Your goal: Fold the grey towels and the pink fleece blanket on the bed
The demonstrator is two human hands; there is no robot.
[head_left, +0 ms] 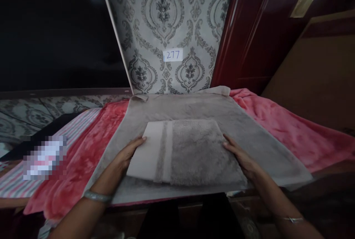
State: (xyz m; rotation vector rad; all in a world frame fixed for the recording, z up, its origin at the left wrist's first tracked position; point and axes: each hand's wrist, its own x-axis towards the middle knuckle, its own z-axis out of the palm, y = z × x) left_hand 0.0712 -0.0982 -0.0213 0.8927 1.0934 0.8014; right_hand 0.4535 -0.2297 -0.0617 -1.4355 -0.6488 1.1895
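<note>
A folded grey towel (198, 150) with a pale smooth band along its left side is held over a larger grey cloth (177, 106) that is spread flat. My left hand (130, 150) grips the towel's left edge, thumb on top and the other fingers mostly hidden beneath. At the right edge, my right hand (240, 154) has hold of the towel in the same way, fingers partly out of sight. I cannot tell whether the towel's underside touches the cloth.
Pink plush fabric (277, 132) lies right of the grey cloth, red plush fabric (80, 157) left of it. Further left are a striped cloth (74, 126) and a blurred-out item (46, 157). Behind stand a dark screen (61, 32), patterned wall (163, 17) and dark red panel (249, 28).
</note>
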